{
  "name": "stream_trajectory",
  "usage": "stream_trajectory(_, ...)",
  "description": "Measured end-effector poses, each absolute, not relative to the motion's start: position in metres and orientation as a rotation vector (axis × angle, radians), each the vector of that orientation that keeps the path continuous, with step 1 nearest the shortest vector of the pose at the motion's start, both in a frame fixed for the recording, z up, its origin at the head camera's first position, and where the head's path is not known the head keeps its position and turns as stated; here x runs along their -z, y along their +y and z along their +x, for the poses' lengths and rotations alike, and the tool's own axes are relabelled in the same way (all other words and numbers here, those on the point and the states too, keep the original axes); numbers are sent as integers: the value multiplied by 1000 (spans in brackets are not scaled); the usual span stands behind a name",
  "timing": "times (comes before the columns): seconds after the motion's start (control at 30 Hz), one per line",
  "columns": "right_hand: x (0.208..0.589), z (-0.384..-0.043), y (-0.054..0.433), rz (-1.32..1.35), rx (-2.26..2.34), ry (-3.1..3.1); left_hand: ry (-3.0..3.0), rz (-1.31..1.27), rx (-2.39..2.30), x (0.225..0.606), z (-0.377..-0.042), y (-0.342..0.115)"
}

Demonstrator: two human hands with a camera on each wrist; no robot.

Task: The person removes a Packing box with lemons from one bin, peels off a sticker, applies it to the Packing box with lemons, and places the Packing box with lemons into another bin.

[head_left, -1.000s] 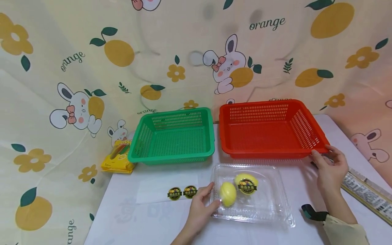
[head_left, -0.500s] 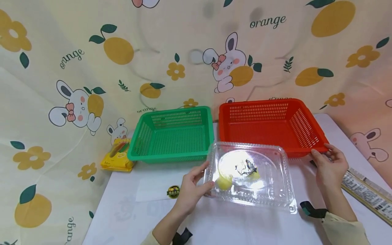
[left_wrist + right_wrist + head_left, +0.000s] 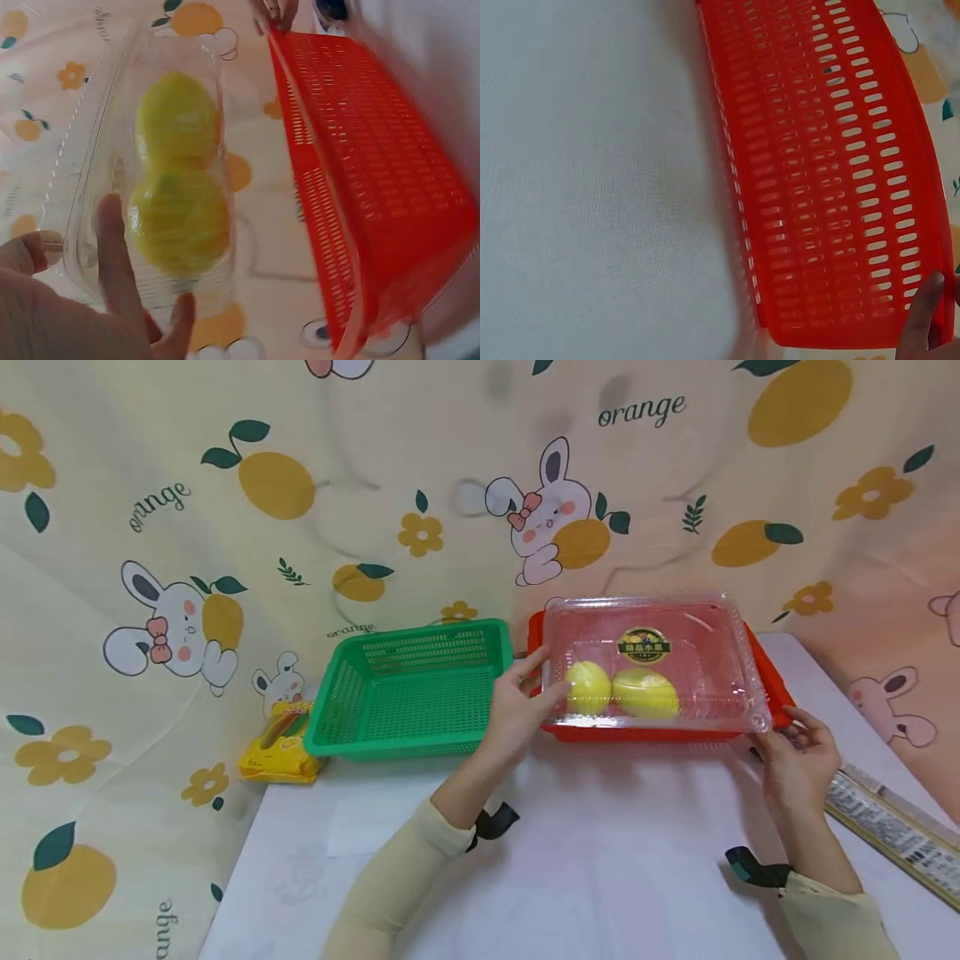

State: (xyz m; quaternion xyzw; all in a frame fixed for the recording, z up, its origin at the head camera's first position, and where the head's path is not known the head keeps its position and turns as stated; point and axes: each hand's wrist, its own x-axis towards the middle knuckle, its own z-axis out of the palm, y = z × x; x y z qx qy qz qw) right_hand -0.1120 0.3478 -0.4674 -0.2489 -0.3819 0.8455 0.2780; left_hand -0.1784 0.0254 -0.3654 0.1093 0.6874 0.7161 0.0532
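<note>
My left hand (image 3: 521,706) grips the left side of a clear plastic clamshell box (image 3: 712,647) and holds it tilted above the red basket (image 3: 645,735). Two yellow lemons (image 3: 588,687) (image 3: 647,693) lie inside, against the box's near side. On the lid is a round dark fruit sticker (image 3: 643,646). In the left wrist view, a gap shows between the box (image 3: 90,172) and the basket (image 3: 405,172). My right hand (image 3: 802,768) pinches the rim at the basket's front right corner; in the right wrist view, part of a finger (image 3: 922,315) lies against the basket wall.
A green basket (image 3: 408,750) stands left of the red one, with a yellow packet (image 3: 281,760) beside it. Faint on the white table (image 3: 600,860) lies a white sheet (image 3: 367,818). A long printed strip (image 3: 892,827) lies at the right. Patterned cloth (image 3: 450,460) hangs behind.
My left hand has lifted the box off the table and carried it up and away over the red basket. Inside, the lemons have shifted. My right hand stays at the basket's corner.
</note>
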Motion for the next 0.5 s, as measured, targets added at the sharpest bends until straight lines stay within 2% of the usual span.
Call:
stream_trajectory(0.23, 468, -114, 347, -653, -2283, -1007, 2139, 230, -2123, 384, -228, 83)
stream_trajectory(0.5, 471, -111, 348, -681, -2261, -1059, 2009, 71, -2070, 411, -267, 117)
